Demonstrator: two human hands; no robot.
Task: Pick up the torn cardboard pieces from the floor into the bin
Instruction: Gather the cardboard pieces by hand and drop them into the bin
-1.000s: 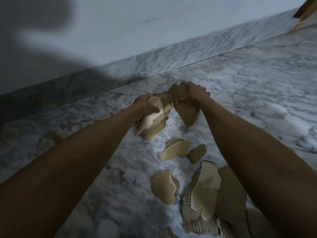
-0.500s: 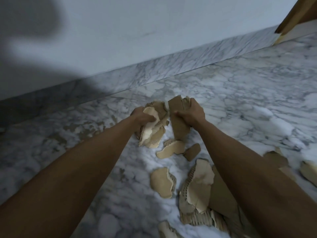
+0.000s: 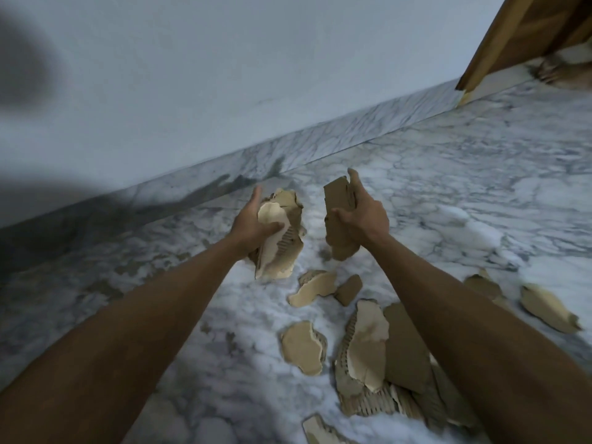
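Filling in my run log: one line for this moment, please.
left hand: holds cardboard stack | right hand: holds brown piece | floor: scraps remain

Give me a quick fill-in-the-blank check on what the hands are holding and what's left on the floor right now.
1. The left hand holds a bundle of torn ____ pieces.
2. The right hand grips a brown piece, so ____ hands are loaded.
3. Loose pieces lie on the ____ floor.
4. The bin is ____ in this view.

Missing words: cardboard; both; marble; not visible
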